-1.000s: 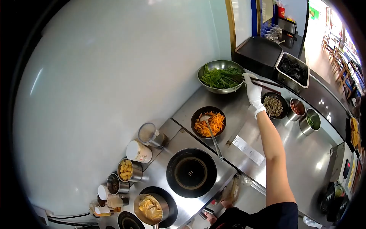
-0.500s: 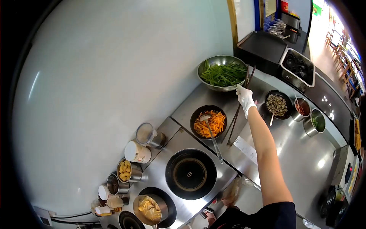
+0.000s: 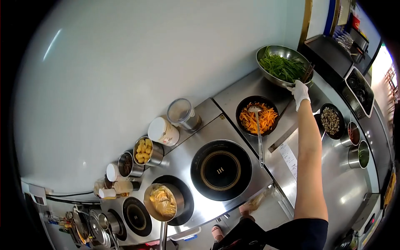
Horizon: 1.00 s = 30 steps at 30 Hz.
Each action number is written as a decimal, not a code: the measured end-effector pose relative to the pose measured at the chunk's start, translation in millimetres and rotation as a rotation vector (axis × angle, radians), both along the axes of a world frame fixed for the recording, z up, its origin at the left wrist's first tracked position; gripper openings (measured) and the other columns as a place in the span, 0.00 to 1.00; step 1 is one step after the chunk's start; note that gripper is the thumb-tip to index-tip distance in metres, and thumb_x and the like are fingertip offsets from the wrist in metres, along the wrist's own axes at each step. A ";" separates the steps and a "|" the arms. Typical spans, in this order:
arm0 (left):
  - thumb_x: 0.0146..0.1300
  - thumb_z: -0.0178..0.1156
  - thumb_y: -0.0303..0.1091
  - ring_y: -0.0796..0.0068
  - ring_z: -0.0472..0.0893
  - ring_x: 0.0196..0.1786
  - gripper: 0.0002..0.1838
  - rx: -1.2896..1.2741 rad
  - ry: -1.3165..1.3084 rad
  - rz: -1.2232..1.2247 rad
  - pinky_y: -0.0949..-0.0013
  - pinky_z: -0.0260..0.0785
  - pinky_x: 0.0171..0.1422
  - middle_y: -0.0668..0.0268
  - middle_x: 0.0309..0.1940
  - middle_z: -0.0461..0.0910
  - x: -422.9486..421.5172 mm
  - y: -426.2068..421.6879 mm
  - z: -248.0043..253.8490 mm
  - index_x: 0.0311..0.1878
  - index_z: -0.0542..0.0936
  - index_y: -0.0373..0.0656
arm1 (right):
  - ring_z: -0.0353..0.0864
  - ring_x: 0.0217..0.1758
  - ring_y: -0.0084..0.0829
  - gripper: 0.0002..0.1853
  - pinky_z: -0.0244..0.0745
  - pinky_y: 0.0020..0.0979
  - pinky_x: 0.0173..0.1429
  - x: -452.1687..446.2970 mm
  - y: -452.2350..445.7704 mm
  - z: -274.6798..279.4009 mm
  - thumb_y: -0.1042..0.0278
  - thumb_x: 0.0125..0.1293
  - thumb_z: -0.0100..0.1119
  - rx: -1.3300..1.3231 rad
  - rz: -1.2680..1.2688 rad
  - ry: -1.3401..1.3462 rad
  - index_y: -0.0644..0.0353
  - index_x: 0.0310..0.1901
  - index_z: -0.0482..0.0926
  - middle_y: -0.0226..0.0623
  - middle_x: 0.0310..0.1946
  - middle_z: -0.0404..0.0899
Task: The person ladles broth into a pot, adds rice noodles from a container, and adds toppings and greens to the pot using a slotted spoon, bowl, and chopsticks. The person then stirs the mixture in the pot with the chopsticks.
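My right hand (image 3: 300,94), in a white glove, is at the near rim of a steel bowl (image 3: 266,74) of long green vegetable strips (image 3: 283,66). Its fingers are closed at the rim, with the thumb side against the metal. Dark chopsticks (image 3: 308,71) lean over the bowl's right edge, just beyond the hand; part of their length is hidden by it. Left of my forearm sits a black bowl of carrot strips (image 3: 250,121), a slotted metal spoon (image 3: 260,139) resting in it with its handle toward me. My left hand is out of view.
A dark pan (image 3: 221,170) sits on the cooktop, left of a pot of pale yellow strips (image 3: 163,202). Jars (image 3: 163,131) and tins line the wall. Right of my arm are a bowl of chopped pieces (image 3: 330,121), two steel pots (image 3: 359,155) and a paper slip (image 3: 288,159).
The view has turned and shifted, moving the counter's contents rightward in the picture. My right hand stays by the vegetable bowl's near rim. The chopsticks now show more inside the bowl's edge.
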<state>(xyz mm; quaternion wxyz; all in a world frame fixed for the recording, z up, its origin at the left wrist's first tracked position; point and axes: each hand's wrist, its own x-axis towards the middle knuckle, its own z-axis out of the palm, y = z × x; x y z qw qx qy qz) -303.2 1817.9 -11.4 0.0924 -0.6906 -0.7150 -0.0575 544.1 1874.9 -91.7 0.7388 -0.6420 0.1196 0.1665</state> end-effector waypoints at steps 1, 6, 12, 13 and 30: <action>0.63 0.62 0.36 0.56 0.81 0.41 0.14 -0.017 -0.009 0.018 0.61 0.73 0.48 0.54 0.39 0.82 -2.2 0.9 -1.1 0.46 0.83 0.37 | 0.78 0.19 0.31 0.12 0.59 0.29 0.16 2.8 -7.9 -2.0 0.65 0.65 0.49 -0.010 0.033 -0.038 0.65 0.43 0.73 0.39 0.23 0.77; 0.64 0.61 0.37 0.56 0.81 0.45 0.14 -0.028 -0.029 0.050 0.63 0.74 0.52 0.53 0.42 0.82 -8.1 9.5 -4.3 0.46 0.83 0.37 | 0.54 0.11 0.18 0.14 0.47 0.24 0.13 -38.8 -40.4 49.5 0.55 0.68 0.45 -0.142 0.215 -0.024 0.53 0.48 0.71 0.40 0.30 0.84; 0.63 0.61 0.30 0.51 0.80 0.47 0.12 0.170 -0.222 -0.045 0.59 0.72 0.54 0.49 0.44 0.80 -63.9 8.7 -64.5 0.47 0.81 0.34 | 0.56 0.09 0.18 0.10 0.51 0.23 0.13 -122.2 -95.3 71.0 0.67 0.69 0.43 -0.162 0.391 -0.094 0.65 0.37 0.72 0.43 0.29 0.84; 0.63 0.61 0.30 0.52 0.80 0.46 0.12 0.158 -0.278 -0.077 0.59 0.72 0.53 0.50 0.43 0.80 -66.4 10.0 -63.7 0.47 0.81 0.34 | 0.56 0.09 0.18 0.11 0.50 0.23 0.12 -149.9 -103.4 77.5 0.67 0.69 0.43 -0.184 0.431 -0.098 0.64 0.36 0.72 0.43 0.29 0.84; 0.59 0.62 0.22 0.55 0.80 0.47 0.14 0.162 -0.686 -0.334 0.61 0.72 0.55 0.54 0.44 0.80 -99.2 19.1 -38.4 0.50 0.80 0.36 | 0.55 0.09 0.21 0.10 0.46 0.27 0.13 -450.0 -88.7 -32.4 0.70 0.66 0.52 -0.197 0.615 0.255 0.66 0.28 0.71 0.40 0.16 0.71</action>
